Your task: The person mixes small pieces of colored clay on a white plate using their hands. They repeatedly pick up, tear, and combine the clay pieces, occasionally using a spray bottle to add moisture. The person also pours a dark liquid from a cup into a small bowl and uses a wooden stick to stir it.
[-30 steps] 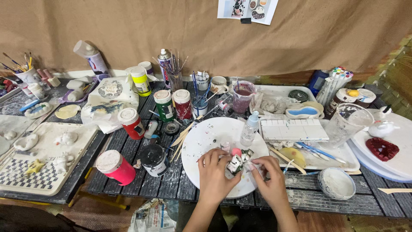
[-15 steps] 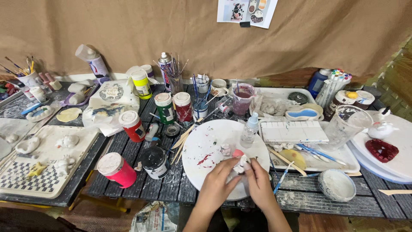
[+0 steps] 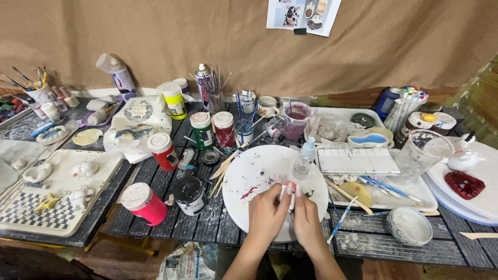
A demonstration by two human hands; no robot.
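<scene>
Left hand (image 3: 267, 210): raised over the near half of the round white palette plate (image 3: 249, 179), fingers curled, thumb and fingertips pinched on a small white paint tube (image 3: 288, 193) with a red end.

Right hand (image 3: 307, 218): close beside the left, touching it, fingers closed on the same tube from the right side. Which hand bears the tube's weight cannot be told.

Small white paint tube: held upright to slightly tilted between the two hands, above the plate's near right part, not resting on it.

Round white palette plate: on the dark slatted table (image 3: 207, 228), centre front; red smears left of the hands, a dark smear just right of them.

Clear dropper bottle (image 3: 304, 158): upright on the plate's far right edge.

White rectangular well palette (image 3: 358, 161): just right of the dropper bottle, on a white tray.

Black paint jar (image 3: 190, 195) and pink paint jar (image 3: 143, 203): left of the plate, side by side, lids on.

Red paint jar (image 3: 164, 151), green paint jar (image 3: 201, 130), dark red paint jar (image 3: 224, 129): upright behind the plate.

Wooden sticks (image 3: 224, 168): lying against the plate's left rim.

Blue-handled brushes (image 3: 386, 186): on the tray, right of the hands.

Small round white dish (image 3: 410, 225): near right, well apart from the hands.
</scene>
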